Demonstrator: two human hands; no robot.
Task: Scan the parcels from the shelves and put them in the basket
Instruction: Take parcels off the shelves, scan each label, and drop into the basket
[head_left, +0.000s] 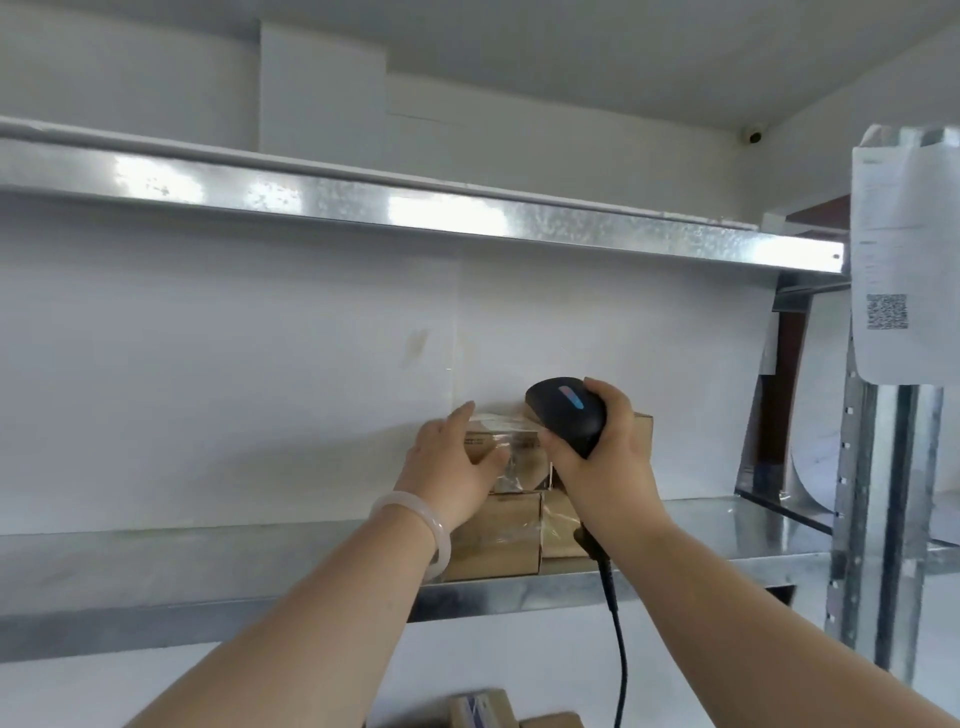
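Brown cardboard parcels are stacked on the metal shelf (208, 561). My left hand (447, 467) grips the top parcel (524, 447), which is wrapped in clear tape, thumb on its front and fingers over its left top edge. Under it sits a lower parcel (493, 540), and another box (641, 431) shows behind my right hand. My right hand (602, 462) grips a black handheld scanner (569, 410) with a blue light, its head pointing at the top parcel. The scanner's black cable (618, 649) hangs down. No basket is in view.
An upper metal shelf (467, 218) runs overhead. A steel upright (857, 519) stands at right with a paper sheet bearing a QR code (904, 260) hung on it. More parcels (488, 709) peek in at the bottom edge. White wall behind.
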